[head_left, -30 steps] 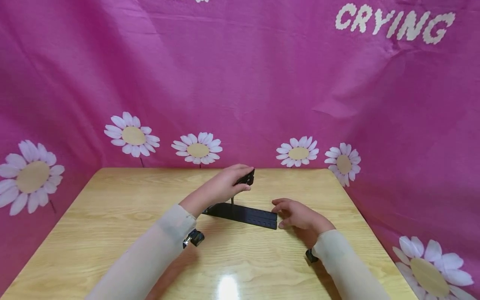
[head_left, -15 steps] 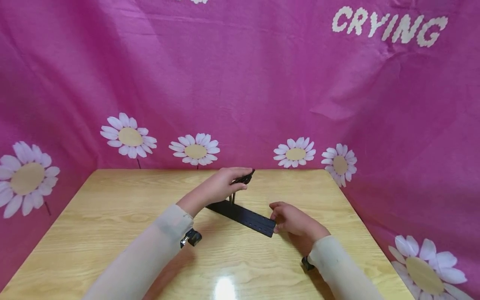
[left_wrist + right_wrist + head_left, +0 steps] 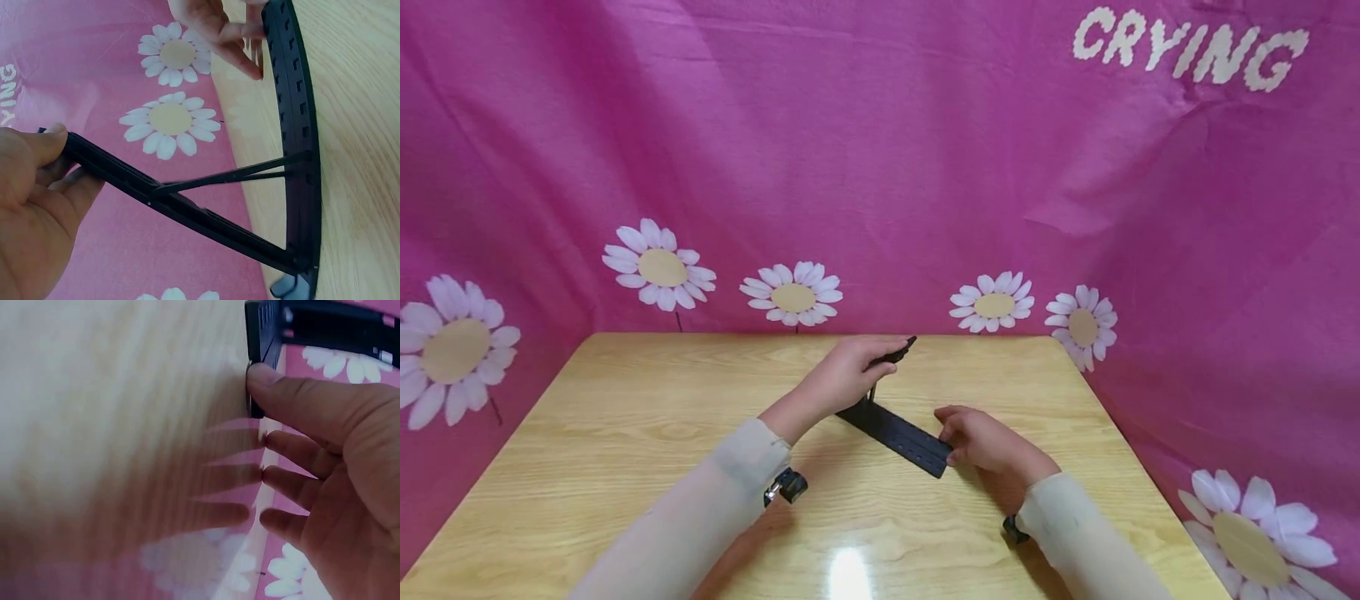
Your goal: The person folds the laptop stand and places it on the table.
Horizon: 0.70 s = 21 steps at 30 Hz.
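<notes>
A black folding stand (image 3: 895,435) is opened out on the table, its slotted base slanting from back left to front right. My left hand (image 3: 842,375) pinches the free end of its raised upper arm (image 3: 119,175) between thumb and fingers. Thin struts (image 3: 231,175) link that arm to the base, and a grey end piece (image 3: 294,287) shows by the hinge. At the base's right end, my right hand (image 3: 988,442) holds the corner; its thumb (image 3: 300,397) presses the end, while the other fingers spread along the tabletop. The index finger's grip is partly hidden.
The light wooden table (image 3: 647,467) reflects a bright lamp spot near its front. A pink cloth (image 3: 880,167) printed with daisies hangs behind and beside the table. Small black wrist cameras (image 3: 790,483) sit on both sleeves.
The stand's base has turned, its right end swinging toward me and its left end shifting right. My right hand has come from just beside that end to holding it. The left hand keeps its pinch.
</notes>
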Motion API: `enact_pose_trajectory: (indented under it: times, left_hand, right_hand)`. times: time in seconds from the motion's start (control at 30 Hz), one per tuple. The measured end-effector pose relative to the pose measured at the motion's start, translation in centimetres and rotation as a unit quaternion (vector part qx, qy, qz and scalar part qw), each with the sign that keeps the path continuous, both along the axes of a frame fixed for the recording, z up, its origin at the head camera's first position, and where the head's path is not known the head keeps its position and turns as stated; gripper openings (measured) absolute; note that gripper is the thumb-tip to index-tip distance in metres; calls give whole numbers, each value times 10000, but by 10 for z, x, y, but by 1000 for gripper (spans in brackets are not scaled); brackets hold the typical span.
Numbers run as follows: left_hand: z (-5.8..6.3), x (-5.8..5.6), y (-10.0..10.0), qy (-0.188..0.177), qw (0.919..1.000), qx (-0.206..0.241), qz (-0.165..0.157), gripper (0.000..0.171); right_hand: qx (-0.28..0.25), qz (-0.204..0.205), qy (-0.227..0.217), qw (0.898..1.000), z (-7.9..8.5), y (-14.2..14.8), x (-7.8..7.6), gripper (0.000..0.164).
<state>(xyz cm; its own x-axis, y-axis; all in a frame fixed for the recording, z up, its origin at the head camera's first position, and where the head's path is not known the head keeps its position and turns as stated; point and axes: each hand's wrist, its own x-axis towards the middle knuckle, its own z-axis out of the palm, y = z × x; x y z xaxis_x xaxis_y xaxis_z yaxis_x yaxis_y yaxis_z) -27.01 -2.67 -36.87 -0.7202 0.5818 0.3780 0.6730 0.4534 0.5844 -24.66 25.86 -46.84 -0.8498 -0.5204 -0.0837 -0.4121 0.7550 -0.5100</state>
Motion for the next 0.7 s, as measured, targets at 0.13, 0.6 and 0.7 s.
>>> enact_pose_trajectory:
  times: [0.13, 0.6, 0.7]
  left_hand:
    - [-1, -4, -2, -43, 9999, 72, -151, 45]
    - [-2, -5, -2, -71, 9998, 150, -121, 43]
    - [-5, -6, -5, -159, 9996, 215, -122, 42]
  right_hand:
    - [209, 568, 347, 9976, 1, 0, 4, 15]
    - [-424, 1037, -49, 9937, -5, 10, 1, 43]
    - [-323, 1139, 10, 9930, -7, 3, 9, 43]
